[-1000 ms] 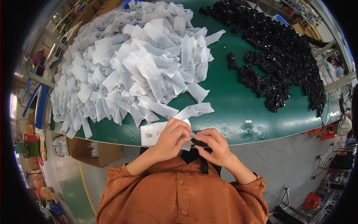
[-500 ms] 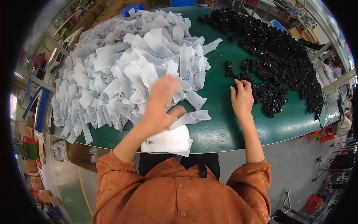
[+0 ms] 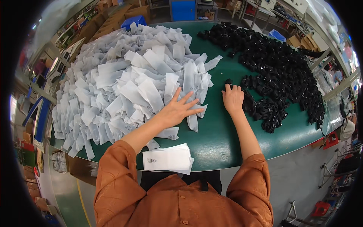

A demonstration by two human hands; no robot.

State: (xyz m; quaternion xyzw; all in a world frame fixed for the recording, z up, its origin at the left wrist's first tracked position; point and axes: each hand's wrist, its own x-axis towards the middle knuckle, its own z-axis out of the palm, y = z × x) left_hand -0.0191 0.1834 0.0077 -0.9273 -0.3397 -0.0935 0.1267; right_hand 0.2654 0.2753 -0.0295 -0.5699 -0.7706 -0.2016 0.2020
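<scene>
My left hand (image 3: 177,110) is open, its fingers spread over the near right edge of a big heap of filled whitish translucent pouches (image 3: 109,90). A pouch (image 3: 192,122) lies just under its fingertips. To the right, my right hand (image 3: 233,100) has its fingers curled down over a small black coiled cable bundle (image 3: 228,81), mostly hidden beneath them. Beside that hand spreads a large pile of black cable bundles (image 3: 280,68). Near the table's front edge lies a stack of flat white pouches (image 3: 168,158), with a printed mark on the top one.
The green table (image 3: 211,145) has a curved front edge close to my body. A cardboard box (image 3: 81,166) stands below at the left. Behind the table are a blue bin (image 3: 134,21) and a blue cabinet (image 3: 183,10). Metal frame posts rise at the right.
My left hand has let go of a filled pouch, which now lies on the heap's edge, and its fingers have spread. My right hand has moved left onto the lone cable bundle. The view has tilted up.
</scene>
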